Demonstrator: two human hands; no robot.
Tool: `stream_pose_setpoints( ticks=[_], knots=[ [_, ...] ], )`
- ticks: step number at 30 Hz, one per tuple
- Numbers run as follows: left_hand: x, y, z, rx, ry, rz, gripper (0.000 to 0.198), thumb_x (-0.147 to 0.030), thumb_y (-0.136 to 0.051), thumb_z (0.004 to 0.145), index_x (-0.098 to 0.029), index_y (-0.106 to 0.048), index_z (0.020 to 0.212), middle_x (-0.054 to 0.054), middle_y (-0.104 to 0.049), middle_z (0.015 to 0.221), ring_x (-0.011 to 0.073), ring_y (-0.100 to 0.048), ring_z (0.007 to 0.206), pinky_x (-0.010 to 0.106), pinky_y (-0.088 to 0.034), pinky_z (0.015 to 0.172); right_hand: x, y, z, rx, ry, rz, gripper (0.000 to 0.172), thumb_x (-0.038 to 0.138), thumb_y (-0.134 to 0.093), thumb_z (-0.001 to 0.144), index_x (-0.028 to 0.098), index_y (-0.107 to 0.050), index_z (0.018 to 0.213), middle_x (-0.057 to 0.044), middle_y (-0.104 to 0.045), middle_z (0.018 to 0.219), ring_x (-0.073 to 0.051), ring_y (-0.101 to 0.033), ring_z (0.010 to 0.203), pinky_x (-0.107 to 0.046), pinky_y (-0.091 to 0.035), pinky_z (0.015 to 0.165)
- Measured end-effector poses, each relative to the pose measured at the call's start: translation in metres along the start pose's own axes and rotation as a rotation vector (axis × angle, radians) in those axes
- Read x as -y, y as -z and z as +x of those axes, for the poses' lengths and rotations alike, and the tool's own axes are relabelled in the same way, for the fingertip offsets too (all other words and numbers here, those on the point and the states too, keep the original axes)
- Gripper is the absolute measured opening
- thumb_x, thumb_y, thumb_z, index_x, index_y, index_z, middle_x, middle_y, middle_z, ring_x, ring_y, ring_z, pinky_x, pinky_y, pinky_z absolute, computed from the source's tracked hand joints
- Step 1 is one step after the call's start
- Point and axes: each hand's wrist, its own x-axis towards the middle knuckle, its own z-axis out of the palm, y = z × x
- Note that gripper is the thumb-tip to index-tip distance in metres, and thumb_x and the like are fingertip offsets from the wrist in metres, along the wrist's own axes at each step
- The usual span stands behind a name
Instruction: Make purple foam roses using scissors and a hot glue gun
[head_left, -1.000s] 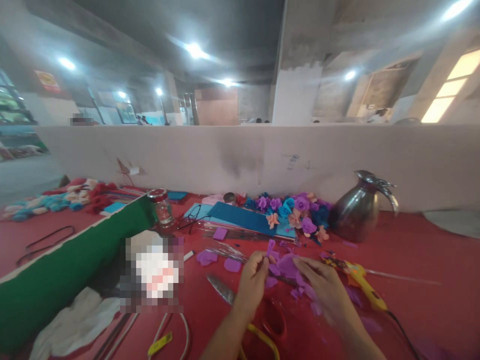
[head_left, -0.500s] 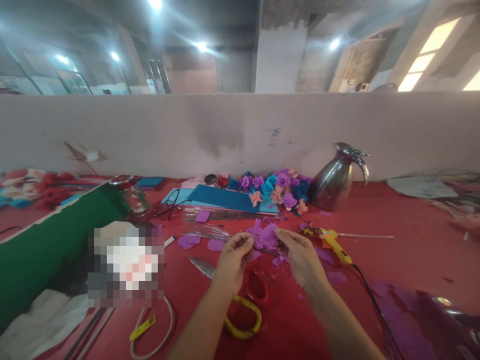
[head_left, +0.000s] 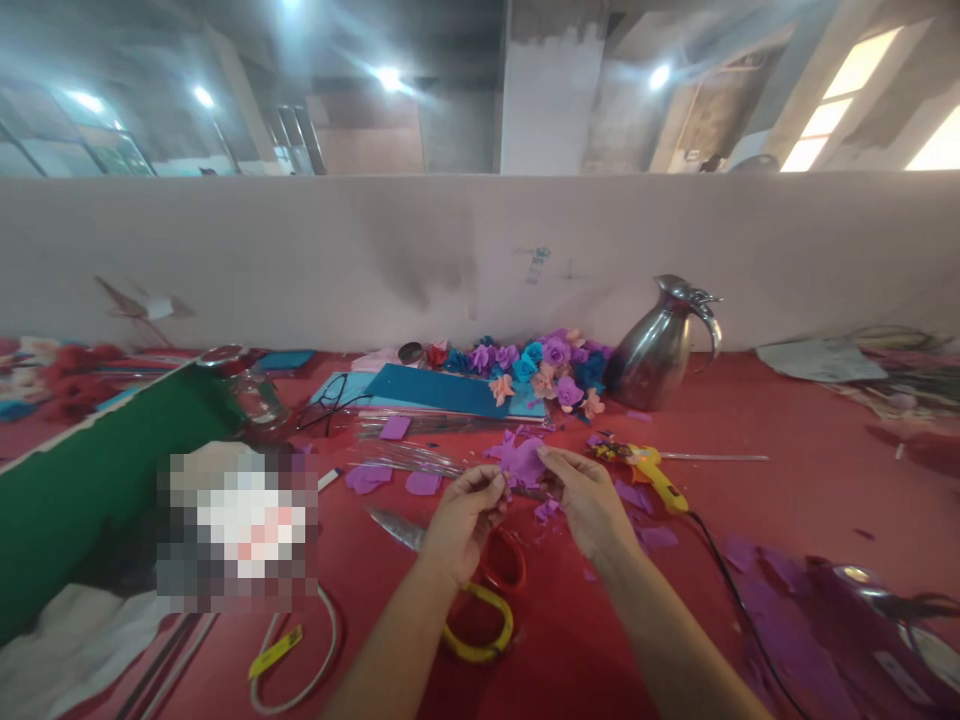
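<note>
Between my two hands is a rounded piece of purple paper. My right hand pinches its right edge between thumb and fingertips. My left hand is closed in a pinch by the lower left of the paper; what sits in those fingers is too small to make out. Under my left wrist lie large scissors with one red and one yellow handle, their blade pointing to the upper left. Small purple paper scraps lie beneath my hands, and cut purple pieces rest to the left.
A yellow glue gun with a clear stick lies at right, its black cord trailing forward. Behind are paper flowers, blue sheets, clear sticks, glasses and a metal jug. A glass jar and green panel stand left.
My view has shifted slightly, so most things sit a little further left. The purple paper has turned between my hands, and its strip near my left fingers no longer stands up distinctly.
</note>
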Motion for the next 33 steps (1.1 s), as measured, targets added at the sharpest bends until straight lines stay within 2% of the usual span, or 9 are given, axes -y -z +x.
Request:
stream_pose_setpoints(
  ticks=[5,10,20,25,33],
  knots=[
    [0.0035,0.0012,0.0019,0.001,0.026,-0.031,0.027,-0.019,-0.084,0.051,-0.012,-0.062,0.065,-0.003,-0.055,0.058,0.0037,-0.047,0.051,0.014,-0.037,0.048,0.0013,0.0002,-0.0003,-0.001,0.016,-0.012,0.024,0.038,-0.078,0.057,0.017,-0.073,0.065,-0.001,-0.067,0.061,-0.011,-0.055,0.055,-0.023,-0.045,0.055],
    [0.0052,0.0023,0.0034,0.029,0.025,-0.043,0.025,-0.018,-0.082,0.053,-0.013,-0.061,0.066,-0.004,-0.053,0.058,0.0038,-0.047,0.053,0.014,-0.036,0.049,0.0018,0.0008,-0.0005,-0.013,0.029,-0.028,0.024,0.038,-0.079,0.055,0.016,-0.072,0.063,-0.001,-0.066,0.059,-0.009,-0.052,0.053,-0.022,-0.043,0.055],
    [0.0066,-0.0039,0.0010,-0.028,-0.061,0.064,0.026,-0.021,-0.082,0.051,-0.014,-0.061,0.063,-0.003,-0.055,0.064,0.0058,-0.048,0.059,0.017,-0.040,0.058,-0.0004,0.0012,-0.0004,0.032,0.035,-0.038,0.026,0.042,-0.077,0.058,0.017,-0.072,0.063,-0.001,-0.065,0.059,-0.011,-0.053,0.054,-0.026,-0.047,0.059],
    [0.0066,-0.0070,-0.0009,-0.032,-0.113,0.154,0.023,-0.022,-0.080,0.054,-0.014,-0.062,0.064,-0.003,-0.054,0.063,0.0069,-0.047,0.059,0.018,-0.039,0.060,-0.0024,0.0032,0.0009,0.040,0.042,-0.062,0.026,0.041,-0.075,0.061,0.017,-0.072,0.066,-0.002,-0.066,0.062,-0.012,-0.054,0.055,-0.025,-0.045,0.057],
    [0.0102,-0.0023,0.0030,-0.018,-0.163,0.212,0.022,-0.022,-0.078,0.058,-0.015,-0.062,0.071,-0.003,-0.055,0.066,0.0085,-0.048,0.062,0.019,-0.039,0.062,0.0006,0.0019,-0.0020,0.071,0.036,-0.065,0.023,0.039,-0.074,0.062,0.017,-0.074,0.068,-0.002,-0.068,0.062,-0.011,-0.055,0.055,-0.024,-0.045,0.058]
  ],
)
